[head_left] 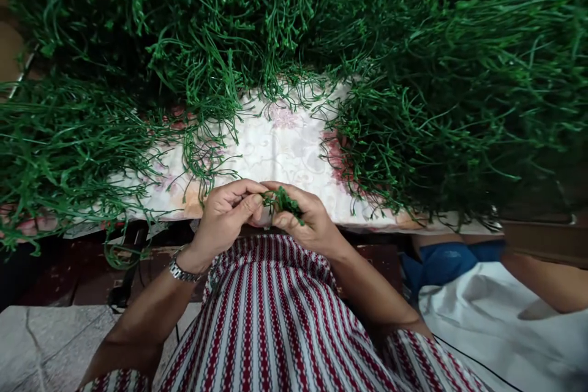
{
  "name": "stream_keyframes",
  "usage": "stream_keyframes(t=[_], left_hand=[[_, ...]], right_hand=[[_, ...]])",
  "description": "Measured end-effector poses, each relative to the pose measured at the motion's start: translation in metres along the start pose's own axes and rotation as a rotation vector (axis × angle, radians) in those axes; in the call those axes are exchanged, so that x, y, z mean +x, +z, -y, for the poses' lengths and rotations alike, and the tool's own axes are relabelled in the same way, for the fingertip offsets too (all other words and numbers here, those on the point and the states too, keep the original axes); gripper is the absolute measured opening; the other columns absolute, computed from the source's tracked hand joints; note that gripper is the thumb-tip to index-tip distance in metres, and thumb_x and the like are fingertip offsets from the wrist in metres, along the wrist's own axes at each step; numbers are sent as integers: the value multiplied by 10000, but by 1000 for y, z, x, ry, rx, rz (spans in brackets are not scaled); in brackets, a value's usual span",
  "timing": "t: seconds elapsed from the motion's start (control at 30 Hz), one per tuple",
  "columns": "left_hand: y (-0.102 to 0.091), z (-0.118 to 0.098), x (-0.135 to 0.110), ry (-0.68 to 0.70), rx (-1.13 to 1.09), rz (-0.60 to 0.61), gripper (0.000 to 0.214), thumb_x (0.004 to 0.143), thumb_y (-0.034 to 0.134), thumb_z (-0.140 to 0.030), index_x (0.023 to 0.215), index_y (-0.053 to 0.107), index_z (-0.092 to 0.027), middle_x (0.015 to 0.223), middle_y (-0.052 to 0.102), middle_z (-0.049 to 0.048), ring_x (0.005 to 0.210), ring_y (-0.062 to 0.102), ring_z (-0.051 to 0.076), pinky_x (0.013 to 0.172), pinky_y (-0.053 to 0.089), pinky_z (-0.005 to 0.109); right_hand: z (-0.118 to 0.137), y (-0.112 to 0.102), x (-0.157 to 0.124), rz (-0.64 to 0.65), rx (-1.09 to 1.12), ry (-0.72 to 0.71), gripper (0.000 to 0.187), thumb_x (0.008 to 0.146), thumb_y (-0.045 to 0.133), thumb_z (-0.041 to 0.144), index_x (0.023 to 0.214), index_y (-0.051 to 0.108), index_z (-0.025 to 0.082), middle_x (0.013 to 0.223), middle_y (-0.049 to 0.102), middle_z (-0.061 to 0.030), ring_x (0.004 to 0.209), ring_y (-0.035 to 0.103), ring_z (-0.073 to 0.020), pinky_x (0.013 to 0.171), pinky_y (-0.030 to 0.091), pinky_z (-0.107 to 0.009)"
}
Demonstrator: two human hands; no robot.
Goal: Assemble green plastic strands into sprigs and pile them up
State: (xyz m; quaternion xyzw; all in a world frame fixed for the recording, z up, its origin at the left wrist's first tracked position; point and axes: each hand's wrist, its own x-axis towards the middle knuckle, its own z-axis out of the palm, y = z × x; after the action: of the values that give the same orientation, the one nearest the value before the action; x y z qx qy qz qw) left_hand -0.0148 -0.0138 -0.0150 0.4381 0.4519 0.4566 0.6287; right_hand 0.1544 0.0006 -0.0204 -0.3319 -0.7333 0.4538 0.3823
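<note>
My left hand (227,211) and my right hand (305,220) meet at the near edge of a table, fingers curled together around a small bunch of thin green stems (282,201). My left wrist wears a metal watch (181,271). Both hands hover just over a floral white tablecloth (280,147). Large heaps of the same green stringy stems (220,30) cover most of the table behind and to both sides of my hands.
My red-and-white striped garment (275,324) fills the lower middle. Another person's arm (546,275) and white clothing (500,331) are at the lower right, by a blue item (441,263). Grey stone floor (50,343) lies at the lower left.
</note>
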Motion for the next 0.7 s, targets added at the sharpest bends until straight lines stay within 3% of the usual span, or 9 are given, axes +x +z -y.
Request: stream_keyframes(t=[0.1, 0.2, 0.37, 0.57, 0.63, 0.7], left_hand=[[3, 3, -1, 10, 61, -23, 155, 794, 602, -289, 854, 662, -159, 596, 580, -13, 509, 498, 73, 495, 427, 171], [1, -4, -5, 112, 316, -9, 138, 808, 569, -245, 827, 673, -156, 655, 644, 5, 549, 557, 87, 525, 447, 176], [-7, -18, -13, 292, 717, 121, 175, 813, 500, -152, 730, 654, -143, 557, 616, -13, 490, 532, 75, 486, 388, 170], [-14, -26, -28, 276, 676, 182, 180, 777, 542, -147, 648, 666, -171, 560, 660, -6, 478, 569, 89, 476, 426, 178], [-22, -30, -33, 250, 639, 124, 149, 745, 582, -145, 636, 677, -183, 575, 671, -5, 499, 585, 98, 482, 442, 184], [-33, -35, -35, 230, 560, -85, 104, 710, 617, -136, 652, 687, -186, 589, 669, -7, 516, 581, 100, 493, 449, 192]], right_hand=[[-6, 8, -1, 21, -2, 86, 315, 839, 548, 432, 951, 566, 138, 824, 604, -36, 746, 566, -120, 692, 451, -223], [-6, 6, -3, 72, -93, 120, 275, 877, 501, 366, 727, 529, 138, 641, 508, 9, 592, 472, -84, 569, 371, -191], [5, -8, -8, 217, -268, 0, 269, 913, 439, 293, 705, 508, 138, 629, 485, 5, 589, 447, -81, 562, 322, -196], [17, -15, -19, 345, -138, -101, 243, 911, 442, 245, 712, 536, 141, 646, 538, -3, 616, 493, -73, 578, 359, -187], [19, -25, -24, 345, -74, -66, 274, 912, 438, 262, 683, 531, 143, 624, 537, -1, 587, 493, -70, 557, 362, -186], [19, -39, -28, 249, -24, -20, 311, 913, 441, 285, 644, 516, 146, 577, 506, 15, 525, 459, -61, 506, 332, -184]])
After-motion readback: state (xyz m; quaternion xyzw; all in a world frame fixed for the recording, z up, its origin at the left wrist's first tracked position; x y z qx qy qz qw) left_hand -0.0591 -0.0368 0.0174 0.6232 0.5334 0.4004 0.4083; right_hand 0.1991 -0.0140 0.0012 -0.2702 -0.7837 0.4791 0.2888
